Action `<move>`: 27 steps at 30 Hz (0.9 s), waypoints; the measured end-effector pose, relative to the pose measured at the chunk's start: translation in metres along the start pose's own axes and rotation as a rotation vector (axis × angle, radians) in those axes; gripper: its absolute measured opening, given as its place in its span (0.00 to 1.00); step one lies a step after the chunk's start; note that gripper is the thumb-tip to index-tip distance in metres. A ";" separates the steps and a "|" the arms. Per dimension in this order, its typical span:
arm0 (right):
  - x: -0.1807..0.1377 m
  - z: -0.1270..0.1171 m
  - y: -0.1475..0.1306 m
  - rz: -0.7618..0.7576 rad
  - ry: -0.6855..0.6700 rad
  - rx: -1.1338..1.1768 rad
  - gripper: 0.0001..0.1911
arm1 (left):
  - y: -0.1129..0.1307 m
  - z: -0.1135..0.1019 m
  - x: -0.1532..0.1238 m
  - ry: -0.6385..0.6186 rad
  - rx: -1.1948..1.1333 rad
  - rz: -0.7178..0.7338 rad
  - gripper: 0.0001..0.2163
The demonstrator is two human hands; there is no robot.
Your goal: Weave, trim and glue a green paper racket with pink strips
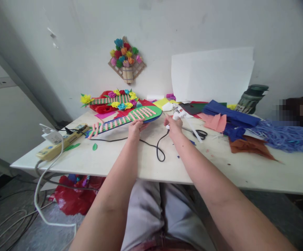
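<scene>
My left hand point(137, 129) is closed on the lower edge of a long, guitar-shaped craft piece point(125, 120), holding it tilted above the table. Its face is green with pink strips laid across, and its border is dark blue. In my right hand point(174, 124) is a white glue gun point(179, 115), its nozzle near the wide end of the craft piece. From its grip a black cord point(160, 153) loops over the table and runs left. Black-handled scissors point(200, 134) lie just right of that hand, beside a white strip point(194, 130).
A yellow power strip point(62, 141) with plugs sits at the left. A finished flower-trimmed piece point(112, 100) lies at the back. Coloured paper point(229, 115), blue shredded strands point(287, 136) and a dark green bottle point(253, 99) are at right, near another person. Red bags point(74, 195) lie underneath.
</scene>
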State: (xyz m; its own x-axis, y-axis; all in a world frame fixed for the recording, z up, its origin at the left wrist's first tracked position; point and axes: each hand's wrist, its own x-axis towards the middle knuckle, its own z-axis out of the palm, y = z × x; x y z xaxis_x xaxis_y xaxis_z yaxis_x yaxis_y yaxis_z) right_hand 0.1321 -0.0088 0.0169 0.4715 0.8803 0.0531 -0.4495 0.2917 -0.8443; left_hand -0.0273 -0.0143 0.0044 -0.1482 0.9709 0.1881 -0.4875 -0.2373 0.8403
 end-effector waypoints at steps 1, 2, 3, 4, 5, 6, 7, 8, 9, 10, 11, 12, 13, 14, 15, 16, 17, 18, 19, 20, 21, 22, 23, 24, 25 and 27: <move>-0.001 0.001 0.000 0.012 0.006 0.012 0.12 | 0.000 0.000 0.000 -0.008 -0.006 0.002 0.08; -0.002 0.002 0.001 0.026 0.006 0.020 0.12 | 0.000 0.001 0.000 -0.013 -0.009 0.003 0.09; -0.003 0.003 0.001 0.042 0.004 0.024 0.13 | 0.000 0.001 0.000 -0.015 -0.008 0.004 0.09; -0.004 0.004 0.001 0.058 0.001 0.022 0.13 | 0.000 0.002 -0.001 -0.013 -0.003 0.007 0.09; -0.005 0.005 0.002 0.074 0.000 0.021 0.13 | 0.000 0.002 -0.001 -0.012 0.007 0.009 0.10; -0.005 0.007 0.003 0.088 0.000 0.022 0.13 | -0.001 0.003 -0.001 -0.012 0.018 0.011 0.10; -0.006 0.008 0.004 0.097 0.001 0.027 0.14 | -0.002 0.003 -0.002 -0.016 0.029 0.013 0.11; -0.006 0.008 0.005 0.102 0.003 0.035 0.14 | -0.002 0.003 -0.002 -0.024 0.039 0.016 0.12; -0.005 0.009 0.007 0.105 0.009 0.043 0.15 | -0.003 0.003 -0.003 -0.035 0.048 0.020 0.13; -0.005 0.009 0.008 0.105 0.015 0.048 0.15 | -0.003 0.004 -0.003 -0.050 0.057 0.022 0.13; -0.005 0.010 0.008 0.101 0.019 0.050 0.16 | -0.003 0.004 -0.004 -0.065 0.063 0.023 0.14; -0.005 0.010 0.009 0.092 0.023 0.049 0.16 | -0.003 0.004 -0.005 -0.080 0.070 0.023 0.14; -0.005 0.010 0.009 0.082 0.024 0.046 0.17 | -0.002 0.005 -0.006 -0.093 0.075 0.022 0.14; -0.005 0.010 0.009 0.072 0.024 0.041 0.17 | -0.002 0.005 -0.007 -0.102 0.078 0.020 0.14; -0.005 0.010 0.010 0.064 0.023 0.036 0.17 | -0.001 0.006 -0.008 -0.107 0.079 0.018 0.14; -0.005 0.010 0.010 0.058 0.021 0.030 0.17 | 0.000 0.007 -0.009 -0.108 0.078 0.017 0.14; -0.005 0.010 0.010 0.055 0.021 0.023 0.18 | 0.000 0.007 -0.009 -0.108 0.077 0.017 0.14; -0.005 0.011 0.010 0.054 0.020 0.016 0.18 | 0.001 0.008 -0.010 -0.109 0.078 0.016 0.15; -0.005 0.011 0.011 0.051 0.018 0.009 0.18 | 0.001 0.009 -0.010 -0.111 0.079 0.015 0.15; -0.005 0.011 0.011 0.047 0.015 0.003 0.18 | 0.001 0.009 -0.010 -0.114 0.081 0.014 0.15; -0.006 0.011 0.011 0.043 0.009 -0.003 0.18 | 0.001 0.009 -0.011 -0.119 0.085 0.012 0.16; -0.006 0.011 0.011 0.040 0.002 -0.009 0.18 | 0.000 0.009 -0.011 -0.124 0.088 0.011 0.16; -0.007 0.012 0.010 0.038 -0.006 -0.016 0.18 | 0.000 0.009 -0.010 -0.129 0.092 0.012 0.16; -0.008 0.012 0.010 0.037 -0.013 -0.026 0.18 | 0.000 0.009 -0.010 -0.132 0.096 0.015 0.16; -0.009 0.012 0.009 0.035 -0.020 -0.036 0.18 | -0.001 0.009 -0.010 -0.135 0.099 0.019 0.16; -0.011 0.012 0.008 0.030 -0.026 -0.057 0.18 | -0.001 0.008 -0.009 -0.139 0.106 0.022 0.17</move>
State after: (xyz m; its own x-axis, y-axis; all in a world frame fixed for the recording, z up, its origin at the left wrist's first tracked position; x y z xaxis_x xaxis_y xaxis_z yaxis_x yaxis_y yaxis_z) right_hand 0.1138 -0.0117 0.0162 0.4388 0.8977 0.0406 -0.4183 0.2441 -0.8749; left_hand -0.0183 -0.0227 0.0055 -0.0341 0.9625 0.2692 -0.3910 -0.2608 0.8827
